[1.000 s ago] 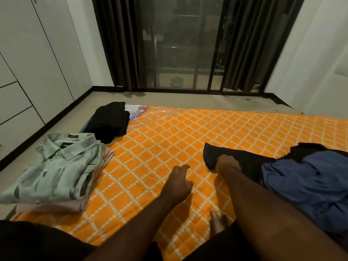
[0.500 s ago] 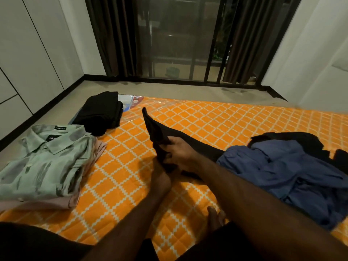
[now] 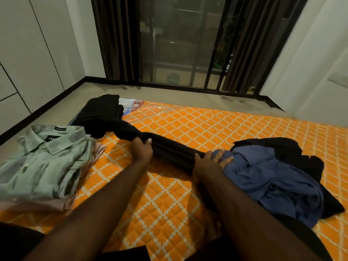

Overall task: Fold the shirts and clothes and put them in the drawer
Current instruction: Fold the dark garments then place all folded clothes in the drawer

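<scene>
A long black garment (image 3: 170, 148) lies stretched across the orange quilted mattress (image 3: 188, 121). My left hand (image 3: 141, 149) grips its left part, near a folded black pile (image 3: 99, 113). My right hand (image 3: 211, 162) holds its right part, pressed against a crumpled blue shirt (image 3: 271, 178) that lies over another black cloth (image 3: 286, 147). A folded pale green patterned shirt (image 3: 43, 161) sits on a pink folded garment (image 3: 62, 203) at the left.
White cupboard fronts with drawer lines (image 3: 17, 76) run along the left wall. Dark curtains (image 3: 116, 38) frame a glass door with bars (image 3: 180, 44) at the back. A plastic packet (image 3: 131, 105) lies beside the black pile. Bare floor (image 3: 169, 93) surrounds the mattress.
My hands pulled the black garment out from the blue pile and spread it leftward; a second ago the left hand was free, now both grip it lying flat.
</scene>
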Tool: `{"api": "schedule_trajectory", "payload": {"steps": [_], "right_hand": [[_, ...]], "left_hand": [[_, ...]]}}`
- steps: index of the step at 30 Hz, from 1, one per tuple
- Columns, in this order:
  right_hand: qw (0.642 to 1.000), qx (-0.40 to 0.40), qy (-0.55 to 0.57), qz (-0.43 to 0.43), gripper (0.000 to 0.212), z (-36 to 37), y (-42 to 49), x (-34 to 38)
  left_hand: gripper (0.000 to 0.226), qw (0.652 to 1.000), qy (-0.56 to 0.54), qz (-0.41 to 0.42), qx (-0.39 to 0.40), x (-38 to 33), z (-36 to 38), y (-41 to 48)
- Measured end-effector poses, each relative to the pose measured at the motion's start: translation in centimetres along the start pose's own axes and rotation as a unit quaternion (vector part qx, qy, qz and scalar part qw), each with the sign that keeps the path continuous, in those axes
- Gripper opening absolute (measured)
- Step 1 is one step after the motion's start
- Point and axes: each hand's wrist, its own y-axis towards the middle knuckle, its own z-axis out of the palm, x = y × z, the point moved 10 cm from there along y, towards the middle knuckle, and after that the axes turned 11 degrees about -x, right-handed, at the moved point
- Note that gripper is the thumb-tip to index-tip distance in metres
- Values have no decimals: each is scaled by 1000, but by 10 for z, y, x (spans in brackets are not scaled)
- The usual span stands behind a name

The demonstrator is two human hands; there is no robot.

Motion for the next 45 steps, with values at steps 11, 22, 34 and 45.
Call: {"api": "schedule_trajectory", "payload": {"steps": [11, 22, 34, 45], "right_hand": [[863, -299, 394, -100, 20, -112, -3, 11], [602, -347, 662, -280, 50, -201, -61, 40], [767, -298, 429, -372, 30, -205, -61, 65], [633, -323, 640, -291, 21, -364, -21, -49]], "left_hand": [[74, 947, 212, 167, 174, -13, 26, -8], [54, 893, -253, 56, 370, -103, -32, -43], [15, 938, -249, 178, 161, -158, -111, 11], [57, 898, 64, 342, 269, -261, -121, 43]]}}
